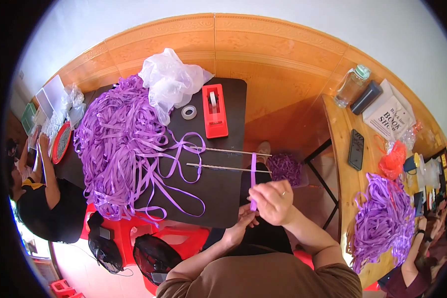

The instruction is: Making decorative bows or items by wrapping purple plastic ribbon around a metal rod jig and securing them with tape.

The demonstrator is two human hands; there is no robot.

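Observation:
A flat purple ribbon point(253, 171) runs across two thin metal rods point(228, 167) that jut from the right edge of the dark table point(218, 196). My right hand point(274, 201), wearing a ring, pinches the ribbon below the rods. Just left of it, my left hand point(241, 224) has its fingers curled together where the ribbon's lower end reaches them; its exact grip is partly hidden. A loose purple loop point(188, 141) lies near the rods' left ends. It trails from a big heap of purple ribbon point(119, 144) on the table.
A red tape dispenser point(215, 111), a tape roll point(188, 112) and a white plastic bag point(171, 82) sit on the table. Another ribbon pile point(382, 221), a phone point(356, 150) and a bottle point(351, 85) occupy the wooden table at right. Co-workers point(49, 198) sit at both sides.

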